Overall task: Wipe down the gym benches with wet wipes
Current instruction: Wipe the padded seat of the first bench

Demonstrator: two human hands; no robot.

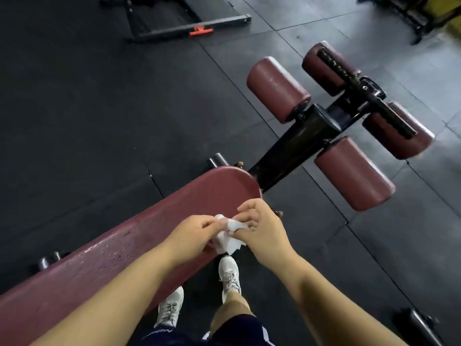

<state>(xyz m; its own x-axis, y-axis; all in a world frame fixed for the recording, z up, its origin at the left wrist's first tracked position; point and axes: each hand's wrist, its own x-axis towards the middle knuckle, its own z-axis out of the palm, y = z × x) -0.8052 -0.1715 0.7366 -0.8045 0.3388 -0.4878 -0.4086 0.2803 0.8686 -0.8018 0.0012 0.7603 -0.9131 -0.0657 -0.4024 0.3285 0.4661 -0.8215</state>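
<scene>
**Head view: wipe held in both hands above the bench pad**

Head camera looked down past my bare forearms to a maroon padded table (107, 260), a gym bench that ran from the lower left up toward the middle of the frame. Its surface showed small wet spots and streaks along the left stretch.

My left hand (192, 236) and my right hand (262, 231) met just above the near edge of the pad. Between them I held a crumpled white wet wipe (228, 239). My left fingers (214, 222) were pinched on its upper left part, and my right fingers (245, 218) were curled onto its upper right edge, so both hands were clenched on the wipe. Its loose lower corner hung down below my hands. Whether the wipe touched the pad, I could not tell.

Beyond the rounded end of the pad, four maroon foam rollers (278, 89) sat on a black frame (296, 146) over dark rubber floor tiles (74, 108). My white sneakers (229, 274) stood on the floor just beside the bench, below my hands. Another black equipment frame with a red clip (200, 31) lay at the top of the view.
</scene>
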